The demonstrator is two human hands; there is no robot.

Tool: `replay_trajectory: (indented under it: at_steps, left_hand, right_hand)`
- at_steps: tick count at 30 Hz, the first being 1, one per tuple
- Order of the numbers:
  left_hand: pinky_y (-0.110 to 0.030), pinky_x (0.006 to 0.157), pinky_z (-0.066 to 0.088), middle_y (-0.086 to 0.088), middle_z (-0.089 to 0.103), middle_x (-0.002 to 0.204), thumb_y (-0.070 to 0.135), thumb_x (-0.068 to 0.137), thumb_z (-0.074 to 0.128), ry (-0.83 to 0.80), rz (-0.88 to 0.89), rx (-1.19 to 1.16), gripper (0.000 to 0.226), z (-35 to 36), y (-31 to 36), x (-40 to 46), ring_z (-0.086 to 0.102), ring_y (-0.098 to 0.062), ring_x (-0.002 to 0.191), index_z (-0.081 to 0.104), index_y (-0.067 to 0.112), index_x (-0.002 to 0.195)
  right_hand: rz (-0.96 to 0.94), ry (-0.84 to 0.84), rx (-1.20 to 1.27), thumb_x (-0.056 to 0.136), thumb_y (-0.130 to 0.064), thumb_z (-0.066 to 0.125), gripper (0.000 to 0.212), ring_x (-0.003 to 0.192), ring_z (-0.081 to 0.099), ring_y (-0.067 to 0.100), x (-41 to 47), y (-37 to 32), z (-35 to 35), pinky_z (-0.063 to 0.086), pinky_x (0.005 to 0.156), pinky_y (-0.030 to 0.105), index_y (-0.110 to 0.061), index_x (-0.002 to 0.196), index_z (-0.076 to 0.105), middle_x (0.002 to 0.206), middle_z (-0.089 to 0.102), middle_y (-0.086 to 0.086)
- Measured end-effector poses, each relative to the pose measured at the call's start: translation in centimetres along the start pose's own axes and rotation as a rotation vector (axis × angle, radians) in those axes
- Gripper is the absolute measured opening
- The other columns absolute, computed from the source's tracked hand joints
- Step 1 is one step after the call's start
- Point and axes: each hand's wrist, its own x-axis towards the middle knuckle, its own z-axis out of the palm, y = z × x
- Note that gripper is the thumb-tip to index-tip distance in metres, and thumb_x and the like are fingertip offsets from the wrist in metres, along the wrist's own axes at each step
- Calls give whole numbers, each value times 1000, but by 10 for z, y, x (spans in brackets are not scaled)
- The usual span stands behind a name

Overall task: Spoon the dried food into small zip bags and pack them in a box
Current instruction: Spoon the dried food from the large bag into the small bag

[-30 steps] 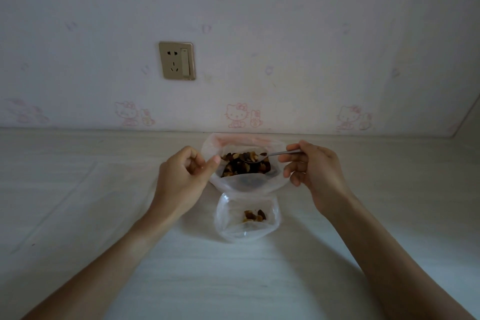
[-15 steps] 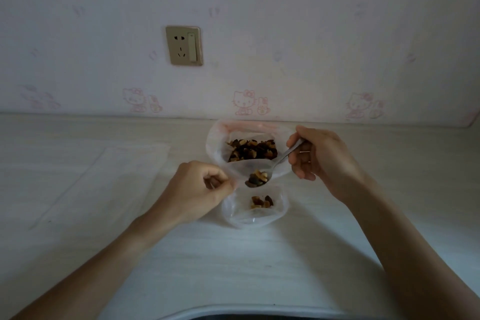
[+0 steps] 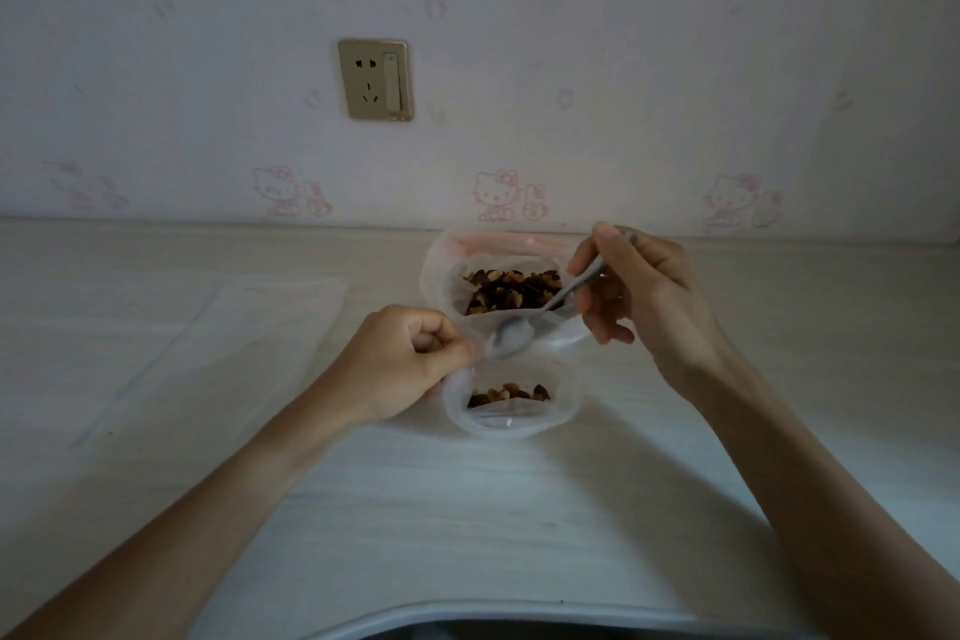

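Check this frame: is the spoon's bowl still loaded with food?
No, the spoon bowl looks empty, above the small bag.

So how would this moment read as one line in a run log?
step: spooning | left hand: pinches small bag rim | right hand: holds spoon, bowl empty above small bag | big bag: behind, food inside

The spoon (image 3: pixel 511 337), which half a second ago carried a heap of dried food, now shows a bare bowl over the mouth of the small zip bag (image 3: pixel 511 408). More dried food (image 3: pixel 511 394) lies in that bag than a second ago. The right hand (image 3: pixel 641 288) has tilted the handle up.
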Motion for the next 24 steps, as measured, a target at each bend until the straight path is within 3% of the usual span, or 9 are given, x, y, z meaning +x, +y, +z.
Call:
replay_trajectory:
  at_steps: [3, 5, 9, 12, 15, 18, 24]
  left_hand:
    - [-17, 61, 49, -2, 72, 65, 45, 93, 74, -39, 20, -11, 23, -3, 2, -1, 63, -9, 57, 76, 29, 75]
    - [-15, 61, 49, 3, 71, 63, 58, 89, 69, 1, 14, -13, 37, -5, 1, -1, 64, -7, 56, 74, 27, 71]
    - [-19, 56, 42, 1, 61, 52, 68, 90, 63, 278, -63, 68, 59, -9, -7, 8, 55, -3, 48, 61, 14, 66]
    - [-27, 61, 42, 5, 68, 57, 75, 85, 59, 382, -163, 73, 60, -10, -11, 21, 62, -7, 61, 64, 17, 71]
    - [-32, 73, 51, 10, 75, 71, 83, 82, 55, 342, -212, 81, 59, -9, -9, 34, 71, -12, 78, 69, 26, 87]
    - [-35, 78, 55, 7, 77, 82, 76, 84, 60, 301, -194, 31, 52, -3, -7, 43, 73, -16, 85, 72, 26, 90]
    - [-47, 86, 58, 1, 79, 85, 36, 91, 76, 328, -75, -211, 17, 14, -13, 39, 76, -20, 85, 75, 18, 92]
  right_hand:
    - [119, 138, 93, 110, -32, 45, 41, 48, 52, 26, 3, 7, -1, 32, 41, 29, -9, 84, 67, 67, 63, 14]
    - [204, 232, 138, 110, -32, 45, 40, 51, 55, 26, 5, 11, -4, 35, 41, 29, -8, 87, 67, 69, 66, 13]
    - [270, 364, 140, 110, -31, 45, 39, 52, 60, 25, 9, 15, -10, 39, 40, 29, -6, 93, 69, 69, 71, 11]
    - [240, 404, 60, 109, -31, 45, 40, 50, 61, 24, 11, 16, -10, 38, 39, 28, -5, 91, 69, 68, 71, 11]
    - [176, 401, -114, 109, -32, 46, 40, 48, 62, 23, 10, 18, -7, 38, 37, 28, -6, 89, 68, 67, 73, 11]
    - [126, 379, -231, 109, -29, 46, 39, 46, 61, 21, 10, 20, -5, 39, 39, 20, -7, 85, 67, 66, 72, 8]
    - [105, 323, -302, 109, -20, 44, 35, 45, 60, 20, 13, 27, 1, 38, 39, 18, -7, 85, 65, 66, 71, 6]
